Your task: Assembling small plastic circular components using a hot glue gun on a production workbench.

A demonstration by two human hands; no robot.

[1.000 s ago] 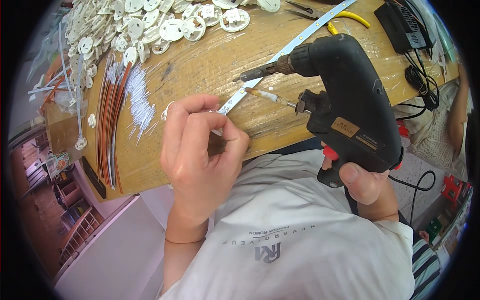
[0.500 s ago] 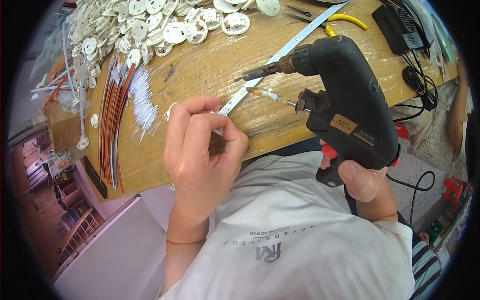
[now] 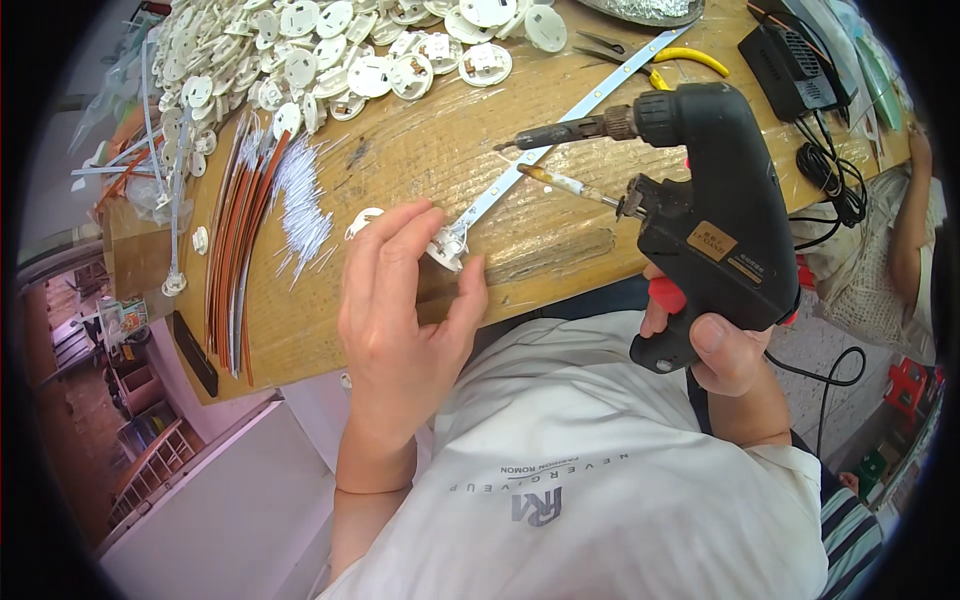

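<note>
My right hand (image 3: 735, 360) is wrapped round the grip of a black pistol-shaped soldering gun (image 3: 715, 200), its thumb on the back and a finger by the red trigger. The gun's dark nozzle and a lower browned tip (image 3: 560, 184) point left, over a white LED strip (image 3: 575, 120). That strip lies diagonally on the table, its near end meeting a round white plastic base (image 3: 447, 250). Around this base, my left hand (image 3: 395, 320) has its thumb and fingers apart; fingertip contact is unclear. Another white disc (image 3: 362, 222) shows partly behind the fingers.
A large heap of round white bases (image 3: 330, 50) covers the far left of the wooden table (image 3: 400, 150). Brown wires (image 3: 235, 250) and thin white wires (image 3: 298, 205) lie left. Yellow-handled pliers (image 3: 695, 60) and a black power box (image 3: 790, 65) lie far right. Another person's arm (image 3: 910, 220) is at right.
My left thumb and fingers have spread apart, bringing the white base into sight. The soldering gun has shifted slightly right and down.
</note>
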